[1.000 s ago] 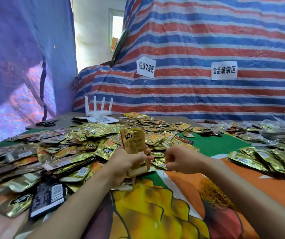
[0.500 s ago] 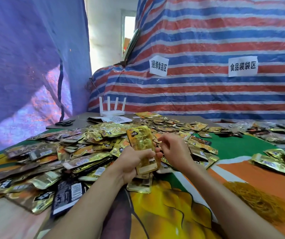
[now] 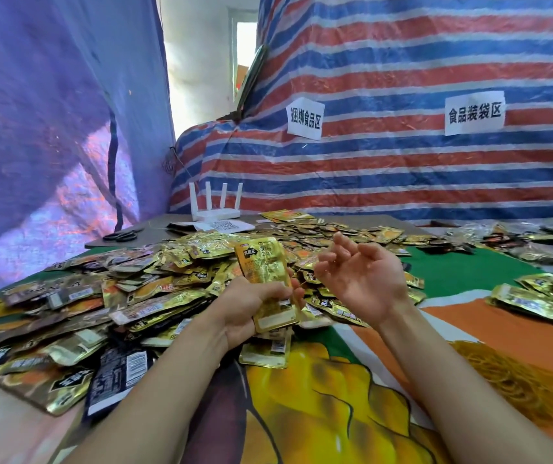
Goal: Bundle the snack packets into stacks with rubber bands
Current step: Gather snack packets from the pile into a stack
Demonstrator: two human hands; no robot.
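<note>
Head view: glossy, crinkled gold foil packets (image 3: 134, 296) lie heaped on the cloth-covered bench (image 3: 469, 269). 1 flat rectangular stack (image 3: 265, 272) stands upright above the heap, clasped in the left grip (image 3: 245, 309). The right grip (image 3: 365, 276) is beside it, palm up, fingers spread, holding nothing.

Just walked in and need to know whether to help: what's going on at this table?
A person is bundling snack packets. The left grip holds a stack of gold packets upright over the loose pile. The right grip sits beside it, fingers loosely spread; a thin rubber band seems to stretch between them, though it is faint. More rubber bands lie to the right.
</note>
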